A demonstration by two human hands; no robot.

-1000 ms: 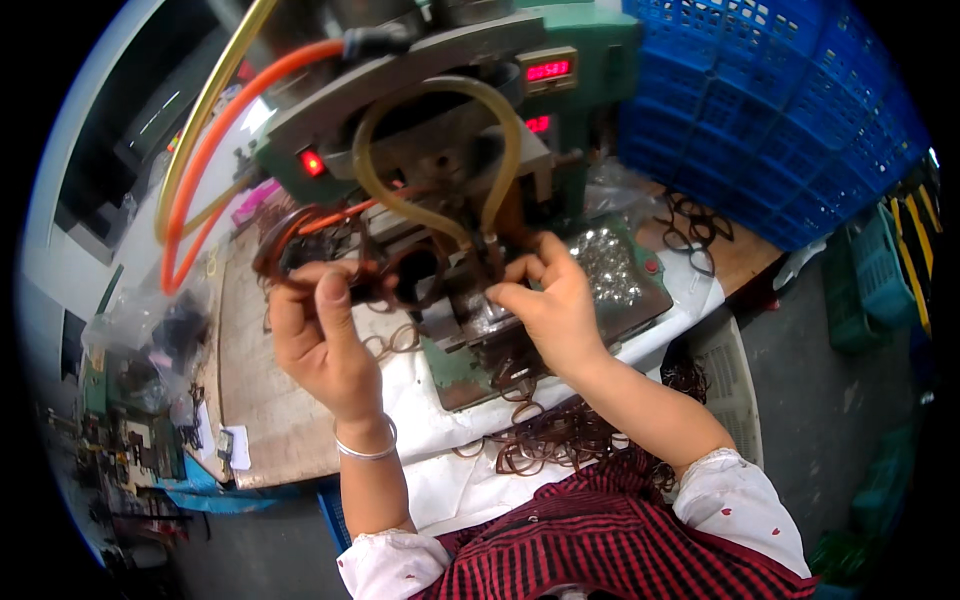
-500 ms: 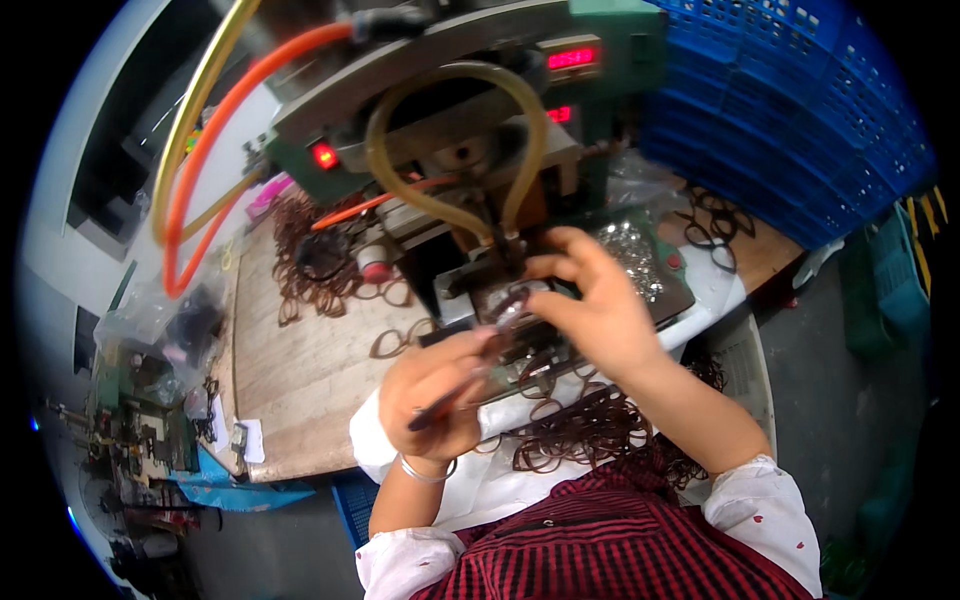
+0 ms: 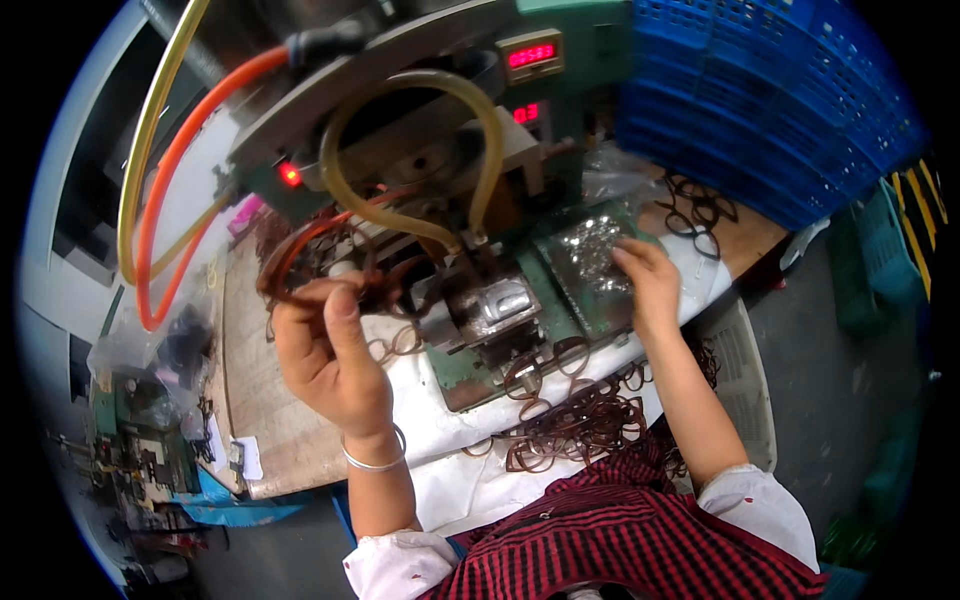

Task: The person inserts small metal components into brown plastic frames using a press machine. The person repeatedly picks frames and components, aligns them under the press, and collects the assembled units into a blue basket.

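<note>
Hands have separated since half a second ago, when both were together at the fixture of the green machine [image 3: 560,250]. The left hand [image 3: 325,350] is now raised to the left of the machine, closed in a pinch on a brown eyeglass frame [image 3: 300,265] held clear of the tabletop [image 3: 250,400]. The right hand [image 3: 645,280] has moved out to the tray of small shiny metal parts [image 3: 590,245] on the machine's right side; its fingertips rest in or on the parts, and whether it grips one cannot be told. The fixture block [image 3: 495,305] at the machine's centre stands bare. A heap of brown frames [image 3: 570,430] lies on the white cloth [image 3: 460,470] near the person's body. Judgement: one frame is off the fixture and a metal part is being picked for the following cycle.
</note>
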